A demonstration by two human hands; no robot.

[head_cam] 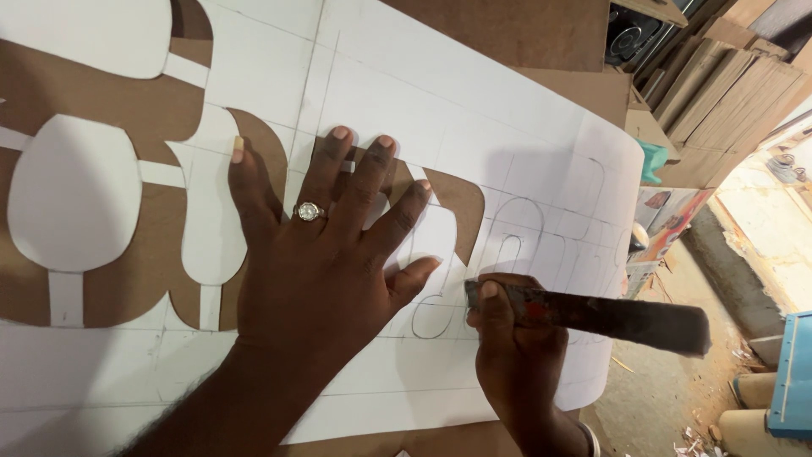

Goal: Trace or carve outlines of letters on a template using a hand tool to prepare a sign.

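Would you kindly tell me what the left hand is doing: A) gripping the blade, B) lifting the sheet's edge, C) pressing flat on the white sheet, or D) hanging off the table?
C: the left hand lies spread flat on the white sheet, while the right hand holds the blade.

Left hand: flat, palm down, fingers spread wide, ring on one finger, forearm entering from lower left. Right hand: fist closed, thumb on top, wrist bent, bangle at wrist.

matt white paper sheet over brown board.
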